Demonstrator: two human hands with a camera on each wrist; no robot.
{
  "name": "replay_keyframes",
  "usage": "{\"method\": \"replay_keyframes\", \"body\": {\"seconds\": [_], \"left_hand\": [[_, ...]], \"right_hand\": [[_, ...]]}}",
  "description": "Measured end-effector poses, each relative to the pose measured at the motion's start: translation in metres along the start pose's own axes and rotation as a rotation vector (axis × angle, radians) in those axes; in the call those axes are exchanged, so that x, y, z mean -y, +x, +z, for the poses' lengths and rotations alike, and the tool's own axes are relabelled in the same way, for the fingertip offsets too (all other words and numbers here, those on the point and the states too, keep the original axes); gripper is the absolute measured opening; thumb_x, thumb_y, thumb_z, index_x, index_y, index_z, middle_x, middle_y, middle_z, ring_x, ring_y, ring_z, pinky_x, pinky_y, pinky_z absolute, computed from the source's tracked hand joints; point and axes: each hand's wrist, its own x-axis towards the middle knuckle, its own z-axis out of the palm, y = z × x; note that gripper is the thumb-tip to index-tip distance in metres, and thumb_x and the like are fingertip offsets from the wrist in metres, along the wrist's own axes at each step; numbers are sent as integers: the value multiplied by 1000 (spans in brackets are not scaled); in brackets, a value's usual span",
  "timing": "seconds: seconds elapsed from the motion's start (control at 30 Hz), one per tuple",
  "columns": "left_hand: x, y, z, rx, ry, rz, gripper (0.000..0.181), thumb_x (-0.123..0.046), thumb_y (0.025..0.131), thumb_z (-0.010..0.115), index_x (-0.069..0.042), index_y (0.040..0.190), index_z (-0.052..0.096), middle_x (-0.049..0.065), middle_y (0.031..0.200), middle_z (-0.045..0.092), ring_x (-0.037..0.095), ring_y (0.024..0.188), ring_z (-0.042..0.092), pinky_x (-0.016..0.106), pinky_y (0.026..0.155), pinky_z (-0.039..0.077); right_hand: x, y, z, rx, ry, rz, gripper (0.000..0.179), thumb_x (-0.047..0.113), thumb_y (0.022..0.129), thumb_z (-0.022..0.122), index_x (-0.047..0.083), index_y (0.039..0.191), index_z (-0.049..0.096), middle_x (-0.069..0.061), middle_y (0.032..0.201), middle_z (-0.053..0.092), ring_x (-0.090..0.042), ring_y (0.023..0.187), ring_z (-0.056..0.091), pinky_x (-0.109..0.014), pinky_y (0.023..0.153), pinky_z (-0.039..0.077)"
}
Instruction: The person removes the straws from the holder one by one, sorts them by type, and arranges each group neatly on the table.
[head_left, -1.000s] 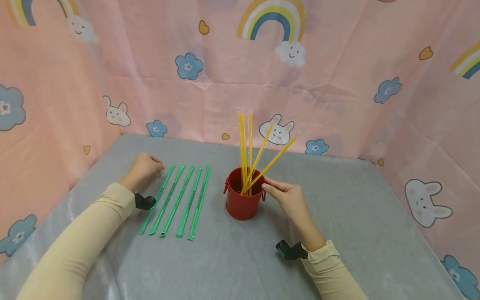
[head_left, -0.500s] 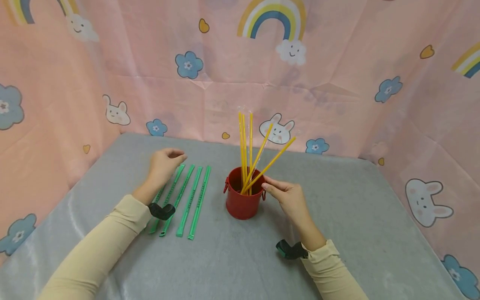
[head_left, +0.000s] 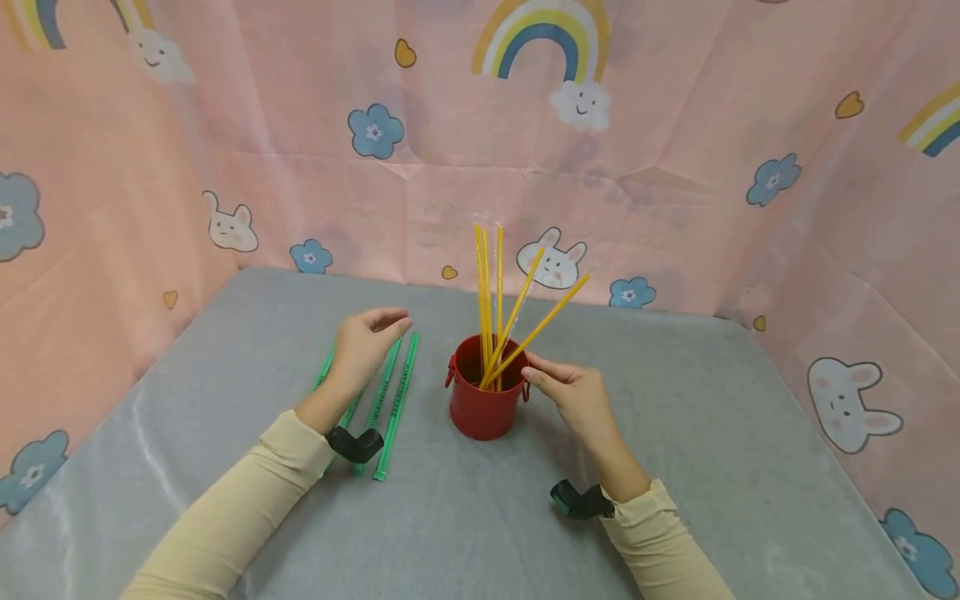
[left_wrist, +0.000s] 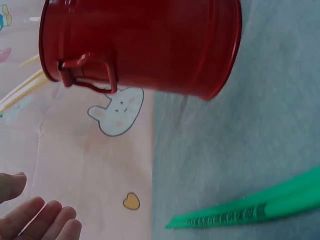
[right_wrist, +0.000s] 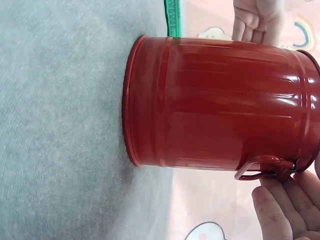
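Grips red cylindrical metal bucket (head_left: 483, 417) of slender yellow straws (head_left: 551, 315) on grey cloth-covered bench (head_left: 675, 450) with right hand (head_left: 573, 396).
Hovers with left hand (head_left: 363, 346), thumb parted from fingers, above slim green straws (head_left: 398, 404) beside bucket.

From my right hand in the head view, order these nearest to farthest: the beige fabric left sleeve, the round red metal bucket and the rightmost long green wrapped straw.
1. Red bucket: just left of the right hand, which touches it.
2. Rightmost green straw: lying left of the bucket.
3. Beige left sleeve: farther left.
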Motion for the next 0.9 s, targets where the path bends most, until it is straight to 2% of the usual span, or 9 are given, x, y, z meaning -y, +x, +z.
{"method": "replay_keyframes", "body": {"seconds": [0.33,0.6,0.9], "left_hand": [[-6,-16,17,80,-82,8,40,-35,96,67,-12,129,68,6,128,69,21,121,64,42,102,52],[-9,-23,34,101,-141,2,39,-31,95,68,-11,129,67,7,129,69,20,122,63,42,104,51],[-12,-27,43,134,-131,13,42,-31,95,69,-13,133,65,6,134,66,21,127,60,42,104,51]], "right_hand": [[-2,1,1,-9,11,12,36,25,93,72,10,126,69,-11,123,69,-25,122,64,-44,104,50],[-1,0,0,-2,8,-3,39,27,92,72,10,127,68,-11,123,69,-24,122,64,-43,104,50],[-1,-1,0,1,7,-2,38,26,92,72,11,127,69,-11,124,69,-24,123,63,-43,104,50]]}}
